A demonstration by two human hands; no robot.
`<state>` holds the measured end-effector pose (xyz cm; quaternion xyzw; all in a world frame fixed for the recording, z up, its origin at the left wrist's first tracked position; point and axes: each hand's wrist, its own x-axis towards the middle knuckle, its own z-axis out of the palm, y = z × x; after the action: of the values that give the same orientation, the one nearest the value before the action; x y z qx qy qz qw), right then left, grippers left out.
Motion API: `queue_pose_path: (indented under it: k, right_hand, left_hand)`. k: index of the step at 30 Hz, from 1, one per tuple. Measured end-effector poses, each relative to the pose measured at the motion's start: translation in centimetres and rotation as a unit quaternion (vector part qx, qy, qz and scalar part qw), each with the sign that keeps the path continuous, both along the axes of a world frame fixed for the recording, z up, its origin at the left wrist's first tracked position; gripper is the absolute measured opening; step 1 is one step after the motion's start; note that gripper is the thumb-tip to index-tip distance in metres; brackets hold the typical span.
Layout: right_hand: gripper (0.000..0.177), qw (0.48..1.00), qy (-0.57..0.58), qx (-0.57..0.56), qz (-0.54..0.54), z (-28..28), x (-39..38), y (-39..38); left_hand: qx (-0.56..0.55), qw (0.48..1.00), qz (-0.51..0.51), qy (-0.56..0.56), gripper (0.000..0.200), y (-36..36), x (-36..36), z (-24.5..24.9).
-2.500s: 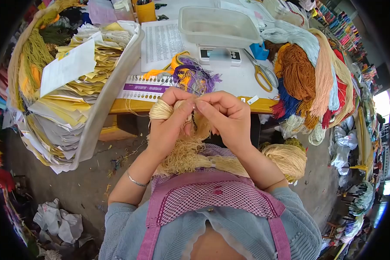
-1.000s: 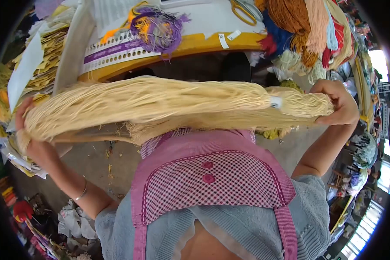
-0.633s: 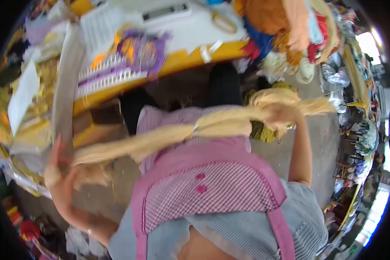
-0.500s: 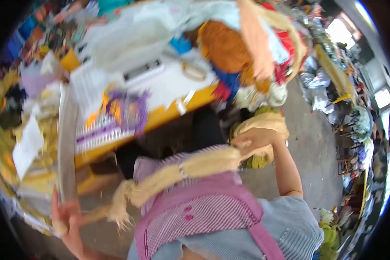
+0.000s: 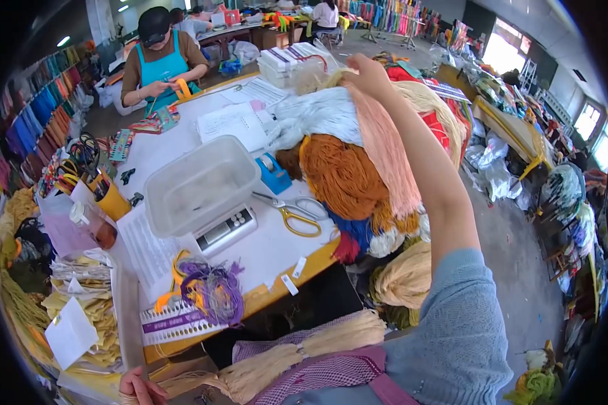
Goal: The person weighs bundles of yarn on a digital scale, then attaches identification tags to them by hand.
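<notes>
A long hank of cream yarn (image 5: 270,364) lies across the lap, over the purple checked apron (image 5: 317,378). At the bottom left, my left hand (image 5: 140,388) has its fingers curled round the thin end of this hank. My right hand (image 5: 370,73) reaches to the far side of the table, at the top of the yarn pile, with its fingers closed on pale strands (image 5: 334,79). Below that hand hang pink yarn (image 5: 378,142) and a rust-brown bundle (image 5: 344,175). Another cream hank (image 5: 405,277) rests beside the table's right end.
On the table (image 5: 304,270) are a clear plastic tub (image 5: 203,182), a scale (image 5: 226,231), scissors (image 5: 294,214), a blue tape dispenser (image 5: 272,174) and tangled purple yarn (image 5: 213,290). A co-worker (image 5: 161,64) handles orange strips across the table.
My right hand has left the cream hank on the lap and moved up and away to the far yarn pile. The view has tilted up, showing the co-worker. My left hand still holds the hank's end.
</notes>
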<state>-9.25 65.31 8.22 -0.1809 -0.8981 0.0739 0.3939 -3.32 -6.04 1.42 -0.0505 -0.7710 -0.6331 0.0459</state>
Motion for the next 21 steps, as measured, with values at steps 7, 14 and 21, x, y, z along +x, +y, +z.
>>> queue_pose_path:
  k: [7, 14, 21]
  right_hand:
    - [0.103, 0.936, -0.292, -0.025, -0.194, 1.7, -5.4, 3.6]
    - [0.079, 0.983, -0.108, -0.142, 0.04, -2.0, -2.9, 10.2]
    - [0.103, 0.982, -0.016, -0.067, -0.176, -4.8, 19.2, 15.0]
  left_hand:
    - [0.011, 0.999, -0.034, -0.024, 0.018, 2.5, -2.7, -1.2]
    - [-0.005, 0.997, -0.016, -0.074, 0.017, 4.9, -5.3, -1.8]
    - [-0.055, 0.993, -0.044, -0.092, 0.024, 5.4, -6.3, -2.0]
